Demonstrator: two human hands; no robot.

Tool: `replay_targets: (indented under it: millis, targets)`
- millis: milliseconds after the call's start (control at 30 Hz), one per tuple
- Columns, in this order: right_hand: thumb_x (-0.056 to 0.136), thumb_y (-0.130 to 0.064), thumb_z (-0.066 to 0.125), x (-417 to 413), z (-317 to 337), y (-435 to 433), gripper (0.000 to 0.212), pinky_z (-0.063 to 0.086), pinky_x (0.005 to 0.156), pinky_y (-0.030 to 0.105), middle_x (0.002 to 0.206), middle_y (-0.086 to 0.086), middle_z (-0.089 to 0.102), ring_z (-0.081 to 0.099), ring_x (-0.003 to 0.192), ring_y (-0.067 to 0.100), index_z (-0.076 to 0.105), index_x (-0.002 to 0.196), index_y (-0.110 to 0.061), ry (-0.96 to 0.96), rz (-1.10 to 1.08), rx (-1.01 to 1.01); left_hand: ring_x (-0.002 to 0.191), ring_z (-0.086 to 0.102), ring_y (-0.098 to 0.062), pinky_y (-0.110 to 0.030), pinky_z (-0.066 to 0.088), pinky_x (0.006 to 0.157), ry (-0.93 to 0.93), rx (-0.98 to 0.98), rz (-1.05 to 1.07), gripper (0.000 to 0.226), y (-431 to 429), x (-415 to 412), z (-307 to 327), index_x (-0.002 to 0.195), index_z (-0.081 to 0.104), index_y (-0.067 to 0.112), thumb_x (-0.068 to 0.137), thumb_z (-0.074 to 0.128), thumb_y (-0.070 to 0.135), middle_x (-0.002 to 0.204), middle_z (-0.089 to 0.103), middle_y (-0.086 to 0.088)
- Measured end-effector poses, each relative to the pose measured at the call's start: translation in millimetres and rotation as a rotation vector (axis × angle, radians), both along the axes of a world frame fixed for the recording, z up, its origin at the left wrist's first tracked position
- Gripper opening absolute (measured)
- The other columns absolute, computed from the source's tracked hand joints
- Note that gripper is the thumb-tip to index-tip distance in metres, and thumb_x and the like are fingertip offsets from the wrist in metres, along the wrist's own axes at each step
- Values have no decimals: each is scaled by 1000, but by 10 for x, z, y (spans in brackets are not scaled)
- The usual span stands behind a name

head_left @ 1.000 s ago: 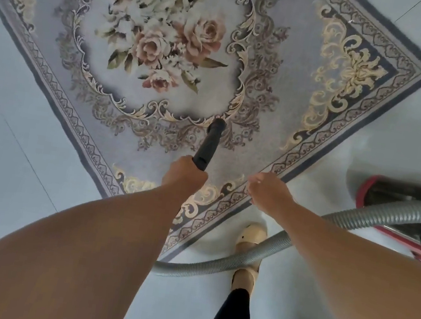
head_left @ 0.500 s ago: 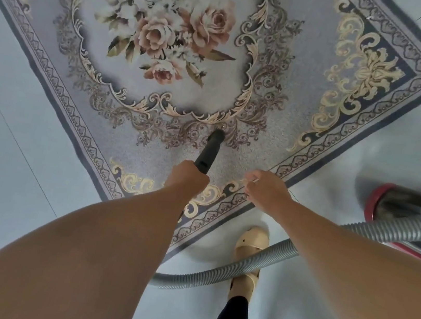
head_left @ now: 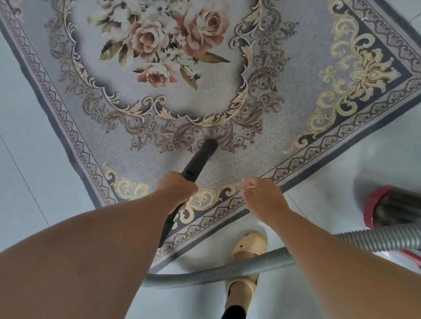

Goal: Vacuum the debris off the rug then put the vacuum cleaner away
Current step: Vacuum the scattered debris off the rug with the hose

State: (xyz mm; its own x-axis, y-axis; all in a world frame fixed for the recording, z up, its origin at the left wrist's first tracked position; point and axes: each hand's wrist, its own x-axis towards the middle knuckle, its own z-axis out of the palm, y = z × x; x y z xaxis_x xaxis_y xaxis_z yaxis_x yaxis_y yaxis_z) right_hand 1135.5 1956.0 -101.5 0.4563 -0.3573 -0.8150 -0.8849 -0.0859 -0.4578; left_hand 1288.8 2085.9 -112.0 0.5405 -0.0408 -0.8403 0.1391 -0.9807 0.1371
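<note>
The left hand (head_left: 176, 191) has its grip clamped round the black wand (head_left: 198, 161), whose nozzle (head_left: 210, 144) sits on the rug (head_left: 276, 131) just outside the rose medallion's scrolled border. The right hand (head_left: 266, 199) hovers over the rug's near border, fingers loosely bent, seemingly holding nothing. To do this pass well I'd press the nozzle flat to the pile and draw slow, overlapping strips, minding the grey hose (head_left: 200, 278) that loops on the floor (head_left: 9, 184) off the rug's near edge towards the red vacuum cleaner (head_left: 409, 208), lest it snag the shoe (head_left: 249, 247) or drag the rug's corner.
</note>
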Motion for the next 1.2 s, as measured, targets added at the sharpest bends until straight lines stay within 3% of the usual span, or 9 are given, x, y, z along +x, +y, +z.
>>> replay_targets:
  millis: [167,400,467,600,733,900,967,1033,1200]
  targets:
    - [99,-18,41,-102,237,-28,37,45,89,31,133,4,58,57,109,22,55,133,-21,-6,6,5,50,54,-21,-29,51,54,-64,-42,-106,9,-120,-112,254,83,56,13,75,59,9,65,59,-6]
    - [98,-23,43,-390,214,-270,29,53,87,35,120,-1,64,65,94,17,62,120,-27,-35,-74,-21,38,43,-18,-27,39,49,54,-35,90,12,-692,160,257,75,51,5,86,56,6,48,50,-6]
    - [99,-22,43,-384,84,-269,30,52,91,37,124,0,63,64,103,21,61,123,-26,-8,-66,-31,33,39,-16,-26,33,46,165,-15,123,26,-695,153,195,65,44,9,91,48,4,37,43,-3]
    - [99,-20,42,-292,-58,-129,31,49,92,34,126,6,60,58,111,24,59,125,-21,31,-55,-17,36,39,-17,-22,36,42,198,10,225,22,-302,-107,85,62,47,9,81,53,0,45,46,-4]
    - [100,-22,40,-204,-76,15,33,50,94,40,128,5,60,58,112,24,57,129,-21,36,-38,-3,43,46,-20,-26,42,47,42,-77,148,4,-80,-99,55,77,56,5,76,59,3,57,53,-8]
    - [102,-22,37,-62,-202,44,34,47,89,33,126,7,60,58,110,24,56,130,-19,32,-9,-11,42,43,-19,-25,39,44,19,-106,150,15,-398,342,-137,69,50,8,81,57,2,56,50,-7]
    - [102,-21,38,-36,-242,56,34,46,88,32,126,8,61,58,111,24,57,129,-17,36,15,-24,45,47,-20,-27,43,49,24,-91,131,4,-267,252,-254,78,56,5,79,59,3,59,54,-8]
    - [102,-21,38,-42,-247,79,33,47,91,33,127,8,60,58,113,24,56,130,-17,43,43,-30,51,52,-21,-29,47,55,3,-61,93,14,39,-11,-303,89,60,4,76,62,6,66,58,-10]
    - [101,-15,37,-45,-169,70,36,45,98,35,136,7,54,53,120,25,52,134,-13,49,127,-34,51,54,-22,-27,46,51,-39,-70,36,16,438,-346,-175,91,63,9,75,62,10,63,60,-8]
